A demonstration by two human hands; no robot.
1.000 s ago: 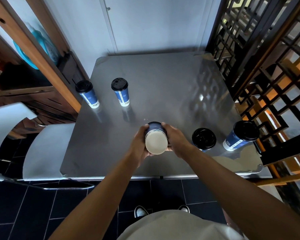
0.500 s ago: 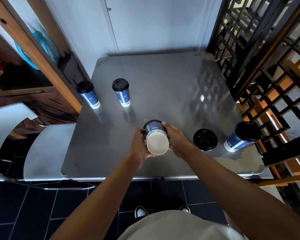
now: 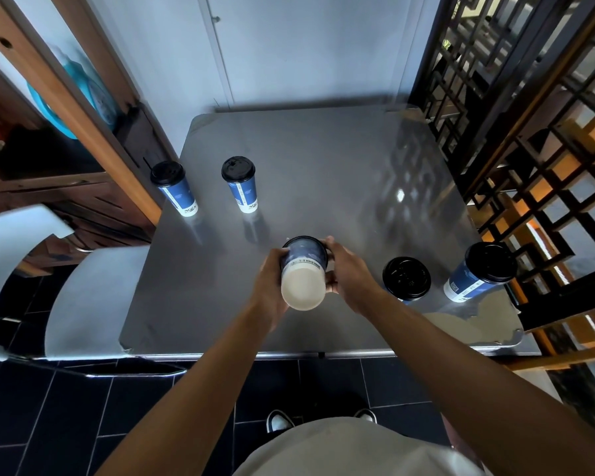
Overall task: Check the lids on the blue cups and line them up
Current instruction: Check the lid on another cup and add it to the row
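Observation:
I hold one blue cup (image 3: 303, 269) upside down over the near middle of the steel table (image 3: 323, 173); its white bottom faces me and its lid points down, hidden. My left hand (image 3: 270, 286) grips its left side and my right hand (image 3: 349, 273) grips its right side. Two blue cups with black lids stand upright at the far left, one (image 3: 174, 188) by the table's edge and one (image 3: 239, 183) beside it. Two more lidded blue cups stand at the near right, one (image 3: 406, 279) close to my right wrist and one (image 3: 480, 271) near the right edge.
A white chair (image 3: 83, 293) stands at the table's left. A wooden shelf frame (image 3: 66, 97) rises at the far left and a black lattice screen (image 3: 516, 115) runs along the right. A pale wall is behind the table.
The held cup has tipped a little further, so more of its blue side shows above the white bottom. Both hands stay on it in nearly the same place.

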